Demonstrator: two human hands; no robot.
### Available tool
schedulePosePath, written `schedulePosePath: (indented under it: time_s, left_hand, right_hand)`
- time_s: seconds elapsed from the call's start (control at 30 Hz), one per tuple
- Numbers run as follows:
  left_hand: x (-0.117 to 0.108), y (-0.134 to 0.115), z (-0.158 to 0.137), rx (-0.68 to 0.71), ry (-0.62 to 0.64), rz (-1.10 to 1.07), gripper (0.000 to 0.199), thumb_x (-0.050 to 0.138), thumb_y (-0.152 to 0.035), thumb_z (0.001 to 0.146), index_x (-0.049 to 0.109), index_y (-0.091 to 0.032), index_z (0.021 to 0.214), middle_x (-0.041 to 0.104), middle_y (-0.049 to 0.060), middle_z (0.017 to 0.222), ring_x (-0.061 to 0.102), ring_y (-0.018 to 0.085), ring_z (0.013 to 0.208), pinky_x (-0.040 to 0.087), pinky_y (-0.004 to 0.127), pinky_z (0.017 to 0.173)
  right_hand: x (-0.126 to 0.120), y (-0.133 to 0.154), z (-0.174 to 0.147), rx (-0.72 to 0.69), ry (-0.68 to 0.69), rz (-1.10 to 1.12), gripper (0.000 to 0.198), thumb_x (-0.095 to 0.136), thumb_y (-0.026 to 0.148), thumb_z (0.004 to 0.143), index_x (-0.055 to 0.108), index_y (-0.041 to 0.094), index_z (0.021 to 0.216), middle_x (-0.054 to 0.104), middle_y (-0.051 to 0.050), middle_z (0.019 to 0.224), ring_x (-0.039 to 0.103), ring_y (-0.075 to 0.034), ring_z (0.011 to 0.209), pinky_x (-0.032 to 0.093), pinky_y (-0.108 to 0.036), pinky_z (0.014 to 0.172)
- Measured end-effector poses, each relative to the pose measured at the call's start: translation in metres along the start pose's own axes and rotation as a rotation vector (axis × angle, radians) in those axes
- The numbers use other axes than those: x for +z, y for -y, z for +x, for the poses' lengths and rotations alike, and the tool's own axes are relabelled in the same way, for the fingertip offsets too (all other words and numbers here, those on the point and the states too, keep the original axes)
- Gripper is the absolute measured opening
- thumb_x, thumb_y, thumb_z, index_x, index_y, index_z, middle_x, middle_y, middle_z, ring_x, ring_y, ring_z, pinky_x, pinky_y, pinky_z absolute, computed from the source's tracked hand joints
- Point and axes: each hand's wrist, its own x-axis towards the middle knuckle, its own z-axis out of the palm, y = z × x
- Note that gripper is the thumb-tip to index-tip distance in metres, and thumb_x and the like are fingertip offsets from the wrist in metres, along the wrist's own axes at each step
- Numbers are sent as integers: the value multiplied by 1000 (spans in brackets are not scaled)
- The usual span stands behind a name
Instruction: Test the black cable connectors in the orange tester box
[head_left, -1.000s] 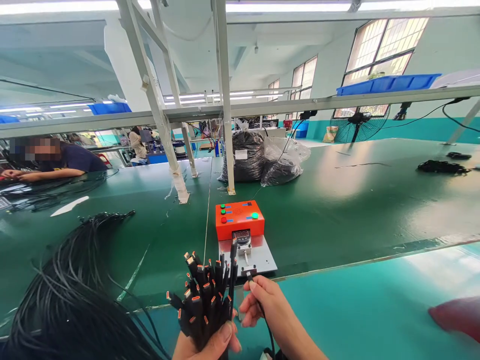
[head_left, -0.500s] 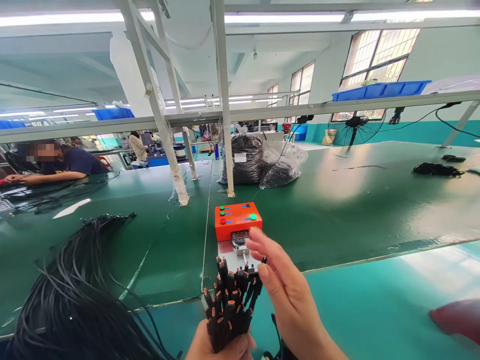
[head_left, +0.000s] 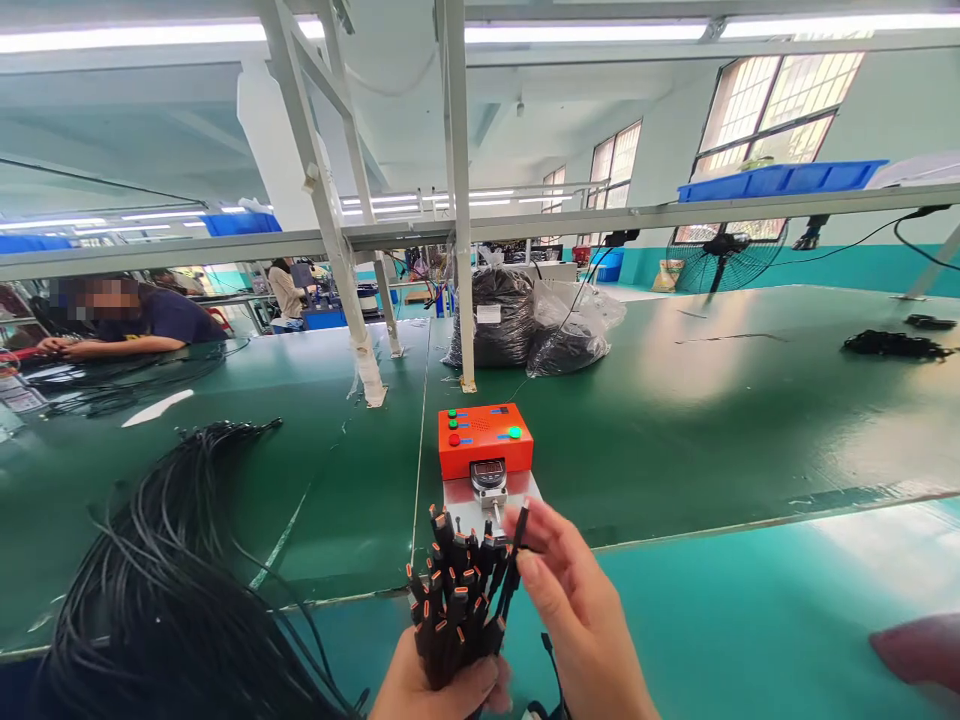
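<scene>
Head view: connectors (head_left: 450, 610) protrude above left hand (head_left: 457, 692).

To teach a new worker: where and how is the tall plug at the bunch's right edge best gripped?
Probably pinch the plug by its black body, below the metal tip, from the right: it stands nearly upright, and the bunch crowds its left.

upright bunch of black cable connectors (head_left: 454, 620), mostly orange-tipped, fanned in the left grip (head_left: 450, 693)
</scene>
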Motion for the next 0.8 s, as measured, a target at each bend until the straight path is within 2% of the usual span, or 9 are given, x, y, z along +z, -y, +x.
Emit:
schedulePosePath:
  time_s: [0.07, 0.17, 0.27, 0.37, 0.43, 0.53, 0.6, 0.67, 0.8]
  left_hand:
    - [1, -1, 1, -20, -14, -7, 37, 80, -45, 52, 73, -15, 72, 66, 3, 55, 58, 18, 48, 46, 31, 53]
    - [2, 0, 1, -51, -44, -33, 34, 82, -43, 49, 72, -15, 66, 66, 2, 52, 59, 19, 48, 47, 32, 54]
    - [3, 1, 1, -53, -49, -70, 31, 84, -39, 49, 71, -15, 65, 66, 1, 50, 59, 18, 45, 47, 31, 52]
    - [4, 0, 2, -39, -42, -102, 35, 84, -37, 49, 74, -16, 75, 65, 0, 49, 59, 17, 45, 48, 31, 50]
    - [5, 0, 3, -44, -70, -135, 40, 85, -37, 48, 75, -17, 81, 66, 0, 52, 59, 17, 48, 49, 30, 51]
    - [5, 1, 4, -17, -177, -179, 36, 86, -35, 46, 76, -17, 75, 70, 2, 59, 62, 19, 58, 51, 30, 58]
    - [3, 2, 4, 32, -271, -196, 32, 86, -33, 47, 74, -16, 71, 72, 3, 62, 65, 21, 63, 52, 31, 62]
    - [0, 2, 3, 66, -309, -178, 29, 85, -34, 51, 71, -15, 69, 71, 3, 59, 64, 19, 57, 51, 29, 57]
    - [-5, 3, 2, 110, -243, -61, 29, 79, -39, 59, 67, -15, 69, 63, -1, 46, 53, 11, 38, 43, 23, 42]
  right_hand:
    - [0, -2, 0, 53, 39, -11, 34, 61, 44, 77, 65, 19, 100, 70, -8, 96, 63, -21, 85, 50, -30, 76]
    - [-1, 0, 1, 76, 9, -24, 25, 62, 43, 76, 67, 19, 83, 68, -3, 75, 59, -17, 68, 48, -25, 63]
    - [-1, 3, 3, 84, -16, 41, 23, 65, 42, 74, 65, 21, 82, 66, -2, 73, 58, -17, 71, 47, -24, 63]
    - [2, 1, 1, 134, 81, 121, 26, 68, 39, 71, 65, 20, 89, 67, -3, 81, 59, -18, 74, 48, -26, 66]
    - [4, -2, -3, 178, 149, 144, 24, 67, 39, 72, 66, 18, 84, 66, -3, 75, 58, -17, 66, 47, -25, 59]
    - [3, -10, -7, 179, 101, 118, 26, 62, 42, 76, 62, 17, 69, 62, -1, 64, 55, -15, 60, 45, -24, 57]
    - [0, -18, -6, 190, 40, 101, 28, 59, 44, 78, 59, 17, 70, 62, 0, 60, 56, -14, 58, 45, -24, 58]
    - [-3, -28, -2, 272, 39, 105, 31, 56, 47, 79, 57, 16, 73, 59, 2, 53, 55, -13, 48, 43, -23, 51]
    - [-7, -52, 8, 467, 126, 162, 31, 52, 45, 80, 55, 14, 74, 53, 4, 42, 45, -8, 32, 33, -19, 39]
